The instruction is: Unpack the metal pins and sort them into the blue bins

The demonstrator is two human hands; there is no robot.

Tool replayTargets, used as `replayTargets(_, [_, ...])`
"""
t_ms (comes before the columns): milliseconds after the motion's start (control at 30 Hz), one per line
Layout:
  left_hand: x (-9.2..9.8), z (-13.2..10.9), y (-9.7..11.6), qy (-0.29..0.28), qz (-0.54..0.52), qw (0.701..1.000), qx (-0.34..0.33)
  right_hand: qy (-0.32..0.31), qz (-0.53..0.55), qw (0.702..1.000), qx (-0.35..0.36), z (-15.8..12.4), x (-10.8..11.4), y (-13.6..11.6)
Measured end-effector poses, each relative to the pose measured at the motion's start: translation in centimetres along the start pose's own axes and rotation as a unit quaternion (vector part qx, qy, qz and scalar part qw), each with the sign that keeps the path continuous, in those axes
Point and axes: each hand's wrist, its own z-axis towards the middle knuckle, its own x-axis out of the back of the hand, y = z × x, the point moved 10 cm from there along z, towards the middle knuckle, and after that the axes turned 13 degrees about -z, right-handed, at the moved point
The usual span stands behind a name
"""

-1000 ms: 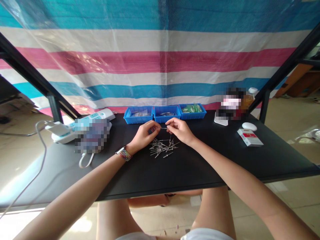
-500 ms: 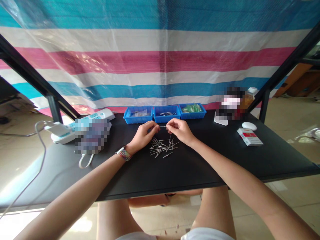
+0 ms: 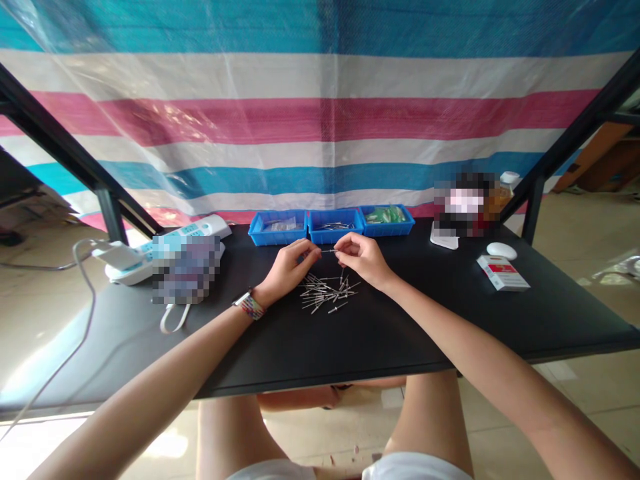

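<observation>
Silver metal bridges my two hands: one blind rivet (image 3: 328,251), roughly level, runs between the fingertips of the left hand (image 3: 291,267) and the right hand (image 3: 364,259). Thumb and fingers look closed on it at either end, just beyond the heap of loose rivets (image 3: 323,293) on the black tabletop (image 3: 390,347). A thin shank (image 3: 342,272) shows under the right hand; I can't tell whether it is held. I read the step as working this single piece two-handed, and I'd judge the next move calls for a light, steady pinch. Against half a second ago, hold and heap look the same; only my view has shifted slightly, putting the blue plastic bins (image 3: 277,238) a touch higher.
</observation>
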Motion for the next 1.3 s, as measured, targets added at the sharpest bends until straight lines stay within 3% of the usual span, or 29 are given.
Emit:
replayTargets(467, [0.0, -0.2, -0.5, -0.008, -0.006, 1.000, 0.017, 0.036, -0.075, 0.996, 0.033, 0.2, 0.8, -0.7])
replayTargets(567, [0.1, -0.3, -0.6, -0.012, -0.006, 1.000, 0.022, 0.115, -0.106, 0.987, 0.045, 1.2, 2.9, -0.9])
replayTargets(667, [0.1, -0.3, -0.8, -0.015, -0.004, 1.000, 0.022, 0.196, -0.193, 0.959, 0.065, 2.2, 5.4, -1.4])
replayTargets(833, [0.1, -0.3, -0.9, -0.013, -0.004, 1.000, 0.019, 0.205, -0.292, 0.932, 0.065, 2.7, 7.9, -1.3])
replayTargets(900, [0.1, -0.3, -0.8, -0.017, -0.005, 1.000, 0.015, 0.165, -0.283, 0.942, 0.069, 2.6, 8.0, -1.4])
replayTargets(933, [0.0, -0.3, -0.8, -0.019, -0.004, 1.000, 0.014, 0.116, -0.276, 0.952, 0.069, 2.6, 7.4, -1.3])
replayTargets(1000, [0.0, -0.3, -0.8, -0.021, -0.002, 1.000, 0.012, -0.026, -0.260, 0.963, 0.064, 2.4, 5.0, -0.8])
replayTargets(1100, [-0.1, -0.3, -0.7, -0.021, -0.001, 1.000, 0.013, -0.201, -0.259, 0.942, 0.077, 0.8, 1.2, -0.4])
replayTargets(1167, [-0.1, -0.3, -0.6, -0.021, 0.000, 1.000, 0.013, -0.240, -0.279, 0.924, 0.100, 0.0, -0.2, -0.5])
replayTargets(1300, [-0.1, -0.2, -0.4, -0.020, 0.003, 1.000, 0.013, -0.236, -0.317, 0.912, 0.114, -0.5, -1.1, -0.6])
